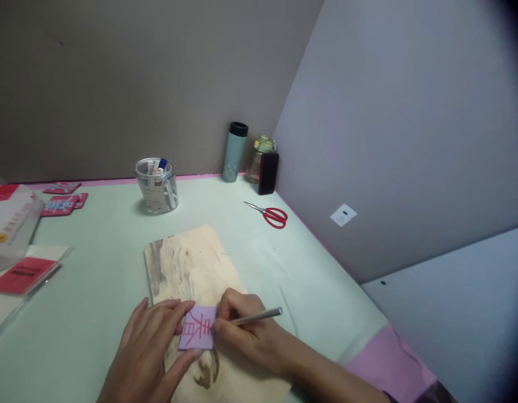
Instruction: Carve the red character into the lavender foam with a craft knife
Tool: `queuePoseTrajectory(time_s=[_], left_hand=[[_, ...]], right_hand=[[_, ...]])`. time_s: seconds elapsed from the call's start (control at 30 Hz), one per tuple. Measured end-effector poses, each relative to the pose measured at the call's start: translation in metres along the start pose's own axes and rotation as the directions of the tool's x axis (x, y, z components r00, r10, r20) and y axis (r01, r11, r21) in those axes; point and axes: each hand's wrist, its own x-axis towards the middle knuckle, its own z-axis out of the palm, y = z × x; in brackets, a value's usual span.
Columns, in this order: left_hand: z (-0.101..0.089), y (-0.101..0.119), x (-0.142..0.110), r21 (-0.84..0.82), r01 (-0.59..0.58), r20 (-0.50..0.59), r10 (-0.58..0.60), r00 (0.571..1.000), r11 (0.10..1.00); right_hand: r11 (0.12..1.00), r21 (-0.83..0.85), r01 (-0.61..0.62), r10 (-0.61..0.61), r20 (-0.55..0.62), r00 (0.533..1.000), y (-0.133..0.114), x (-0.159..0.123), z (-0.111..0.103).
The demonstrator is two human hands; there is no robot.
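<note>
A small purple square with a red Chinese character lies on a wooden board. The character appears turned sideways. My left hand steadies the square, index finger along its upper edge and thumb at the lower one. Pinched in my right hand is a slim silver pen-like tool, its back end slanting up to the right. My right fingertips rest by the square's right edge. They hide the tool's working tip, so I cannot tell if it is a pen or a blade.
Red-handled scissors lie beyond the board. A clear jar of markers, a tumbler, a green-lidded bottle and a black phone-like slab stand further back. Painted squares and plastic packages are at left.
</note>
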Motion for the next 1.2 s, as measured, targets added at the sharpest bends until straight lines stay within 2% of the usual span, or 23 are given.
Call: queuePoseTrajectory(time_s=[0.4,0.63,0.87,1.2], left_hand=[[0.001,0.0,0.001,0.011,0.013,-0.006,-0.013,1.0,1.0],[-0.005,0.008,0.007,-0.007,0.038,-0.072,-0.038,0.997,0.999],[-0.007,0.016,0.01,0.012,0.046,-0.059,-0.045,0.997,0.999],[-0.006,0.029,0.017,0.013,0.057,-0.117,-0.055,0.992,0.998]], right_hand=[[1.0,-0.006,-0.013,0.014,0.011,1.0,-0.001,-0.001,-0.001],[1.0,-0.014,-0.026,0.026,0.03,0.999,-0.001,0.0,-0.001],[0.999,-0.021,-0.025,0.025,0.024,0.999,0.0,-0.001,-0.001],[0.996,-0.061,-0.066,0.065,-0.018,0.998,0.0,-0.002,0.002]])
